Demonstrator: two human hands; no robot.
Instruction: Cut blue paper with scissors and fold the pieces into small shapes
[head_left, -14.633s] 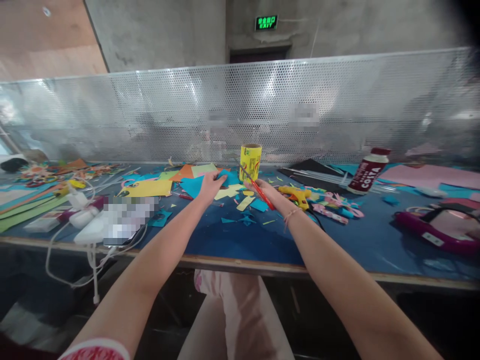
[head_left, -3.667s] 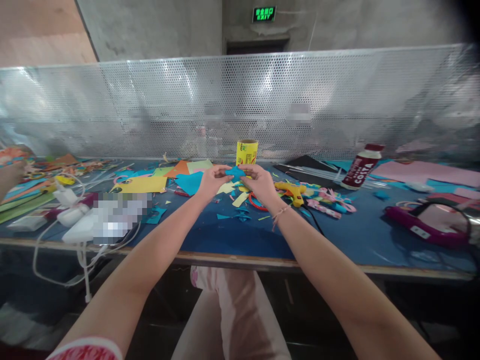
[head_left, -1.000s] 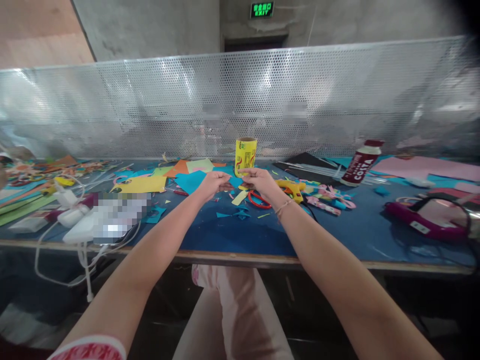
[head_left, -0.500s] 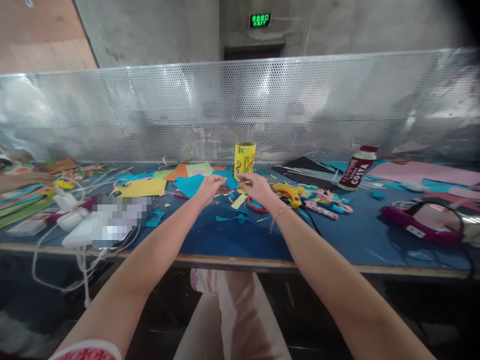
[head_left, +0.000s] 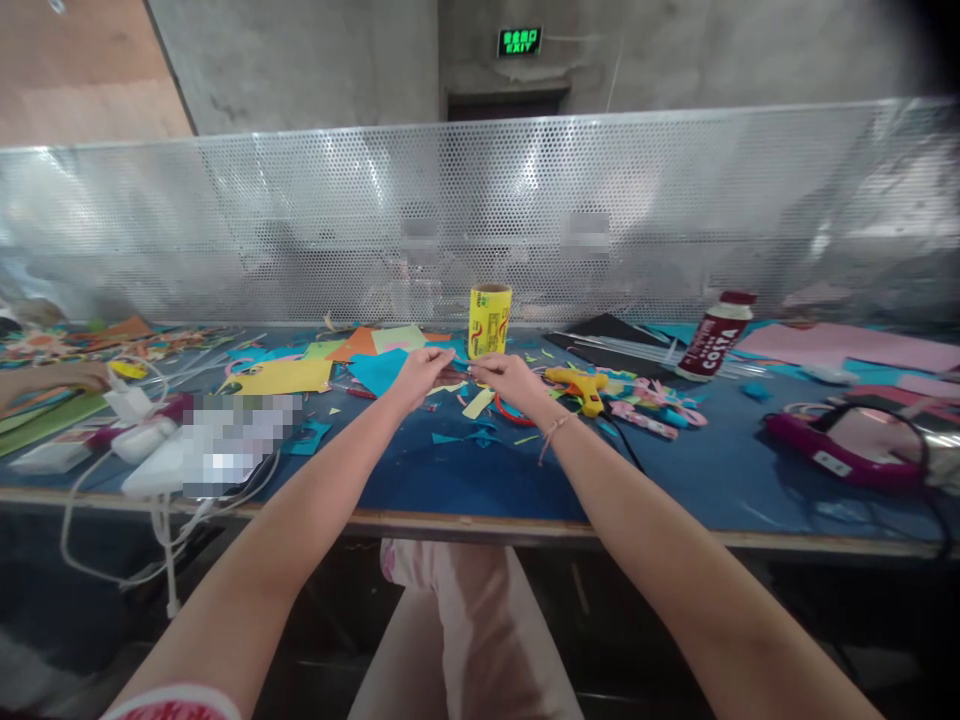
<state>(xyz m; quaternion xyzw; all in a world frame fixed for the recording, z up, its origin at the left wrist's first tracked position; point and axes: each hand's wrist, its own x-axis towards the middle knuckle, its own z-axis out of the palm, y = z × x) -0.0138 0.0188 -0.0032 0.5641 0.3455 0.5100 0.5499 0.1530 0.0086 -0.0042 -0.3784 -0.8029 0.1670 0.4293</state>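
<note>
My left hand (head_left: 424, 376) and my right hand (head_left: 511, 378) face each other over the middle of the table, fingertips close together. Each has its fingers closed in a pinch; whatever lies between them is too small to make out. Just behind stands a yellow printed cardboard tube (head_left: 490, 322), upright. Blue paper (head_left: 375, 372) lies beside my left hand. Close to my right wrist are a yellow hot glue gun (head_left: 585, 385) and part of a red ring (head_left: 513, 411). Small paper scraps (head_left: 478, 403) are scattered below the hands.
A phone (head_left: 236, 445) with white cables lies at left, near another person's hand (head_left: 75, 377). At right stand a dark red bottle (head_left: 716, 338) and a purple-edged object (head_left: 847, 450). A perforated metal screen (head_left: 480, 215) runs along the back.
The fingers of my right hand have come together and moved slightly nearer my left hand, which stays almost still. The other person's hand at left has shifted a little.
</note>
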